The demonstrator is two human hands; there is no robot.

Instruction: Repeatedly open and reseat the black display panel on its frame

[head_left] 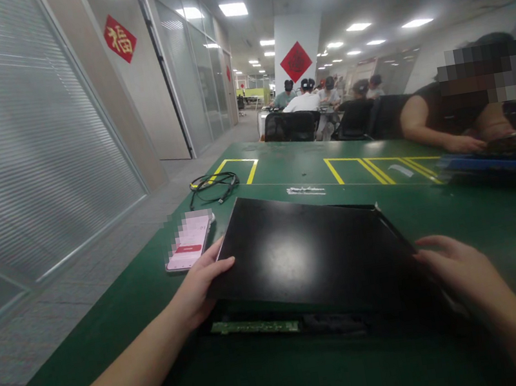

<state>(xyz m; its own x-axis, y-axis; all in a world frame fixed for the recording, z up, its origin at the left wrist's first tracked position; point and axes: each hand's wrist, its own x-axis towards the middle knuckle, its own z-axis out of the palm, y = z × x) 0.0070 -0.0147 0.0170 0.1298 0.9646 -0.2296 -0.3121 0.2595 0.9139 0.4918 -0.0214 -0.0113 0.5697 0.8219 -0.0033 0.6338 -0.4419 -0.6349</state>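
Observation:
A flat, glossy black panel (292,253), which looks like a display screen, is held tilted over the green table. Along its left edge my left hand (202,280) is closed, thumb on the top face and fingers underneath. At the right edge, my right hand (460,262) pinches the side with its fingers; part of that grip is blurred. Just below the panel's near edge shows a long green circuit board (256,327), lying in a dark frame or housing whose outline is hard to make out. The panel's far right corner shows a thin raised rim.
A phone (190,243) with a lit screen lies left of the panel. Behind it is a coiled black cable (214,187). Yellow tape (372,170) marks the green table (125,312). At right, a person (454,103) works beside a blue tray (488,164). Other people sit farther back.

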